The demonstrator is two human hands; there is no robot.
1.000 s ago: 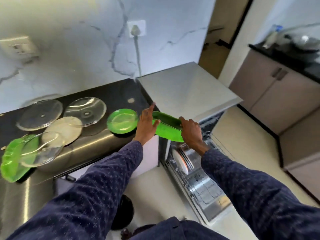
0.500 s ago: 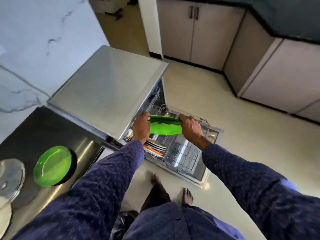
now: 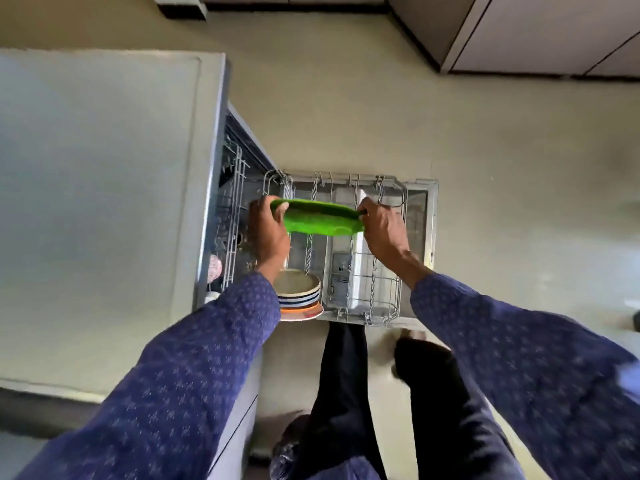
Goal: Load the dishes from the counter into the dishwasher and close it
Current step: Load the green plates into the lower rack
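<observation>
Left hand (image 3: 268, 233) & right hand (image 3: 381, 230) each grip an end of the green plate (image 3: 320, 220), fingers curled over its rim, plate tilted on edge above the pulled-out lower rack (image 3: 381, 296); both arms reach down over the rack; near-left corner of the rack holds a row of plates (image 3: 299, 296); dishwasher top (image 3: 104, 202) lies left of the rack.

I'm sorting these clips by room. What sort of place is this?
Most likely a home kitchen: an open dishwasher with its wire rack pulled out, plates stacked in it, and cabinet doors along the floor.
</observation>
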